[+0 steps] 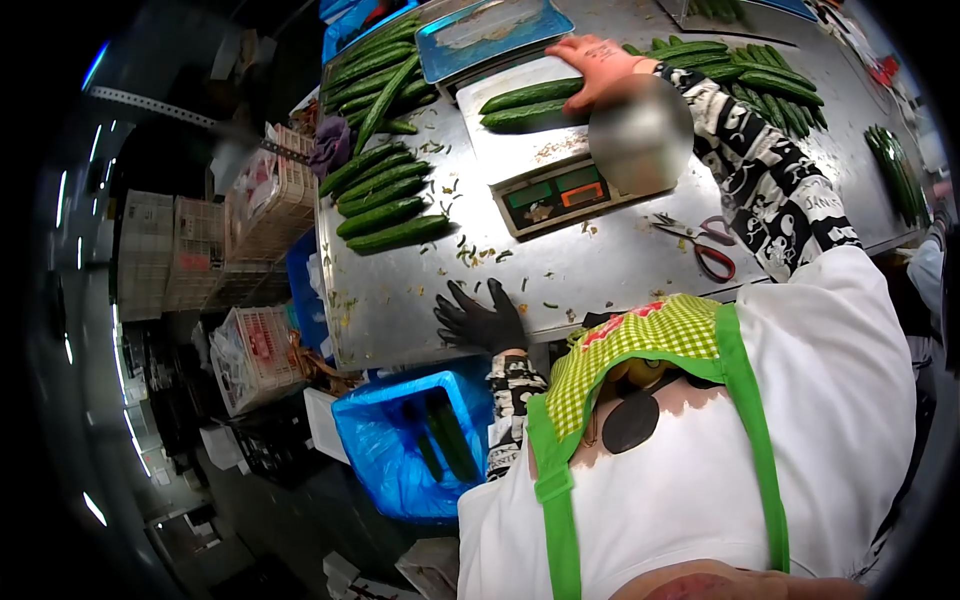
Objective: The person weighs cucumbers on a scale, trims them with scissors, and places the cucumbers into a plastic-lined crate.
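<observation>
My left hand [481, 318], in a black glove, rests with fingers spread over the table's near edge and holds nothing. Two cucumbers [530, 107] lie side by side on the white plate of a weighing scale [500, 150]. Over their right ends reaches my right hand [600, 68], its fingers stretched past them and its thumb touching the cucumbers. A blurred round patch hides the scale's right side. Red-handled scissors [712, 258] lie on the table right of the scale. Left of it is a row of several cucumbers [385, 200].
Scraps litter the metal table [420, 290]. A blue tray [490, 40] stands behind the scale. More cucumbers [750, 80] are piled at the back right. Below the near edge, a blue-lined bin [375, 450] contains cucumbers. Plastic crates [260, 355] stand at left.
</observation>
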Available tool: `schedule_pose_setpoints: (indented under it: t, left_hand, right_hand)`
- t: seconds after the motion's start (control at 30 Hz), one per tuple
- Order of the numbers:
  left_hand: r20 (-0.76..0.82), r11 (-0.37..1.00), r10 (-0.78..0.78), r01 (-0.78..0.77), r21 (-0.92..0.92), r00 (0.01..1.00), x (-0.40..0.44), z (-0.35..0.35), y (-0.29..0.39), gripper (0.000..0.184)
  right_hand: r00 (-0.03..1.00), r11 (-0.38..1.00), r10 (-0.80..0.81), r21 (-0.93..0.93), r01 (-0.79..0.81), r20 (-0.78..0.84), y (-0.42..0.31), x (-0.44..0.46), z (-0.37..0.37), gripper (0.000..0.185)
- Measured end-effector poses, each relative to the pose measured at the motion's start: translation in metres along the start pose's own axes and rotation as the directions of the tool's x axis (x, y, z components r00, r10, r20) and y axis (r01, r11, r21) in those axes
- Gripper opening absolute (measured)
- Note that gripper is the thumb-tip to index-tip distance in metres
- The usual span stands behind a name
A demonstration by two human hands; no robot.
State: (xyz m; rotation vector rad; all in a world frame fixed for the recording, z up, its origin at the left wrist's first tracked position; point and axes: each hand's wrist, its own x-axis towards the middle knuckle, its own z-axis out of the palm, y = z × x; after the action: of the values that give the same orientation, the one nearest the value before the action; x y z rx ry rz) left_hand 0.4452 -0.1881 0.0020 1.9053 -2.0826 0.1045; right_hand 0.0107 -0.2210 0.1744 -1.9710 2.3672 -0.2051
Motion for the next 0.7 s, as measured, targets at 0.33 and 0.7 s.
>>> schedule_pose_setpoints:
  t: [0.33,0.7]
  left_hand:
    - [-0.23,0.98,0.142,-0.169,-0.103,0.963,-0.005,0.028,-0.017,0.054]
    - [-0.132,0.972,0.128,-0.151,-0.182,0.983,-0.003,0.014,-0.004,0.049]
  right_hand:
    - [0.968,1.0,-0.007,-0.017,0.011,0.25,-0.007,0.024,0.04,0.091]
    - [0.95,0.999,-0.025,0.043,0.012,0.31,-0.01,0.018,0.028,0.08]
